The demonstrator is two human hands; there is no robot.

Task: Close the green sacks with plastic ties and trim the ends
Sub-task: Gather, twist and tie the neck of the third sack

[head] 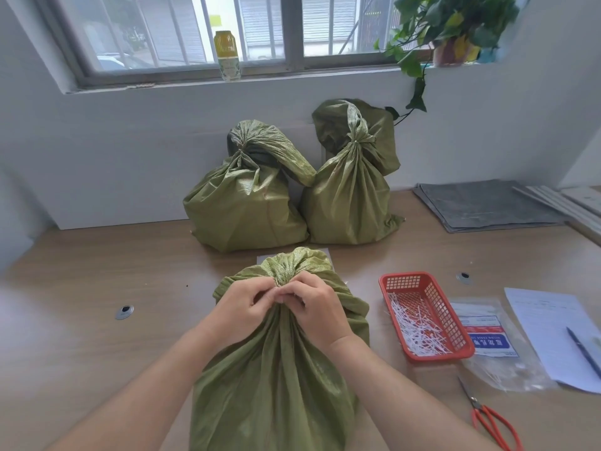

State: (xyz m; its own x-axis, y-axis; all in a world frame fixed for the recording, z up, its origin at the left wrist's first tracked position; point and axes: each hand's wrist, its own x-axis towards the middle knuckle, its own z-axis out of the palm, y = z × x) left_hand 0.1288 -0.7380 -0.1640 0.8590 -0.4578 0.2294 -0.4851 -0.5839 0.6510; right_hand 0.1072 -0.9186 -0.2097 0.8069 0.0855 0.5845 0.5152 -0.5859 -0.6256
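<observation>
Crinkly woven green sack point(276, 369), perhaps plastic

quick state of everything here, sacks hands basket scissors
near sack, neck gathered, not visibly tied
left hand, pinches near sack's neck
right hand, pinches near sack's neck
back left sack, tied shut, upright
back right sack, tied shut, upright
basket, holds white tie pieces
scissors, closed, lying on table

A yellow bottle point(227, 55) and leafy plant point(452, 30) stand on the windowsill point(325, 76); a pen point(583, 351) lies on paper point(546, 320).
</observation>
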